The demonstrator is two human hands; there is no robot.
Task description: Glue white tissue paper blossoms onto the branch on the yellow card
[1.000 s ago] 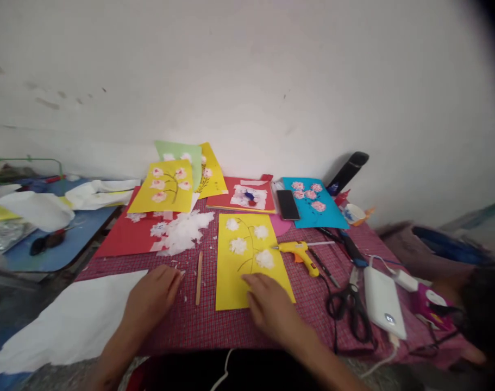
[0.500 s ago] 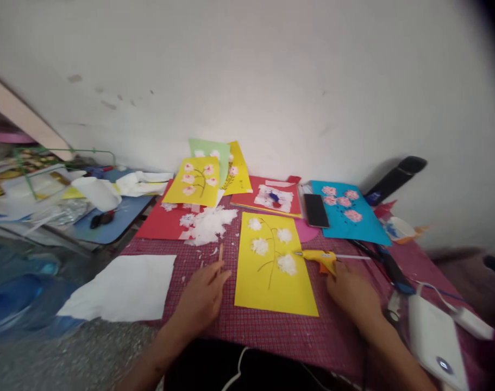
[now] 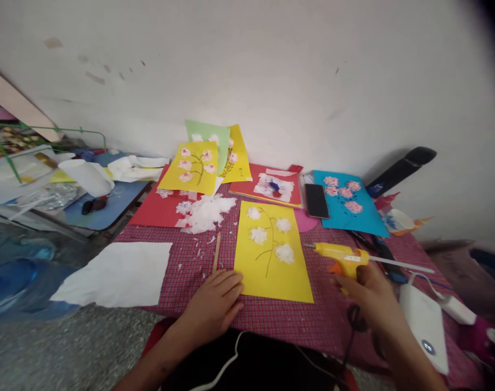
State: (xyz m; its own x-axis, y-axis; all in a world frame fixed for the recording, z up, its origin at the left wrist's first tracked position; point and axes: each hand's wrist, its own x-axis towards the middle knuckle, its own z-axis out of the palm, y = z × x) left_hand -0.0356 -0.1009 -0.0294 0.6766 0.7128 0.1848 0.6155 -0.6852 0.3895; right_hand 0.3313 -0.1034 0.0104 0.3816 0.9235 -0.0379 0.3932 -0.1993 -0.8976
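A yellow sheet lies in the middle of the table, with a drawn branch and several white paper blossoms on it. My left hand rests flat, its fingertips on the sheet's lower left edge. A thin wooden pencil-like stick lies just beyond those fingers; its near end meets the hand. To the sheet's right, my right hand is wrapped round the handle of a yellow hot glue gun. The gun's nozzle points left, near the sheet's right edge, and a glue stick sticks out behind.
Torn white paper pieces lie behind the stick. A white sheet hangs over the left table edge. Finished flower cards, a phone, a blue card and a paper cup stand behind. A white power bank is at right.
My right hand has lifted the glue gun off the sheet and drawn it right, towards me. My left hand has moved onto the sheet's lower left edge, its fingers now flat.
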